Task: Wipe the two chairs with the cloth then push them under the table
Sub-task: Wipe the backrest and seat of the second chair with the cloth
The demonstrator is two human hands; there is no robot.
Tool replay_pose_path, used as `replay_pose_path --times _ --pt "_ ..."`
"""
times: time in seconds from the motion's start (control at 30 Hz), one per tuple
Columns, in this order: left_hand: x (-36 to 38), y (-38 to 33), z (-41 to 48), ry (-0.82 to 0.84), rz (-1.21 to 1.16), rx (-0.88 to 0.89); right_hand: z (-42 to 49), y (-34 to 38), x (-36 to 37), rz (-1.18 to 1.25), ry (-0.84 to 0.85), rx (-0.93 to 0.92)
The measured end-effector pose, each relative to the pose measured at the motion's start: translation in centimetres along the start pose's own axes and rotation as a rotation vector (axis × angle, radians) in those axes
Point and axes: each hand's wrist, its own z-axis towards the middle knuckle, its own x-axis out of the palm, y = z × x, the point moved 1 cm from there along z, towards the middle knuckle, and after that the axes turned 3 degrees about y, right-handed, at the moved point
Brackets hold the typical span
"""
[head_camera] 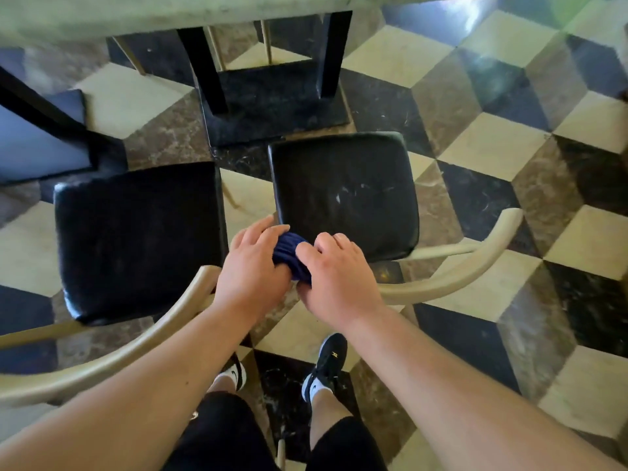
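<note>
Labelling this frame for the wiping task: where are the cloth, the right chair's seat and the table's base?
cloth (289,253), head view, bunched blue middle.
right chair's seat (343,192), head view, cushion centre.
table's base (272,107), head view, flat black plate.

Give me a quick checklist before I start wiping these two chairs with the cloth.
1. Cloth in hand: ok, the dark blue cloth is bunched between the left hand and the right hand.
2. Seats free of objects: ok, nothing lies on the left chair or the right chair.
3. Dirt located: ok, pale marks show on the right seat.
4. Cloth damp: cannot tell.
5. Room under the table: cannot tell, its black base stands just ahead of both seats.
</note>
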Motion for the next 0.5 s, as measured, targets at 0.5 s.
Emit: replay_pose_path --times 0.5 --pt "4.6 -7.5 -2.7 0.121 0.194 0.159 -5.3 -8.0 -3.9 0.319 0.261 -0.001"
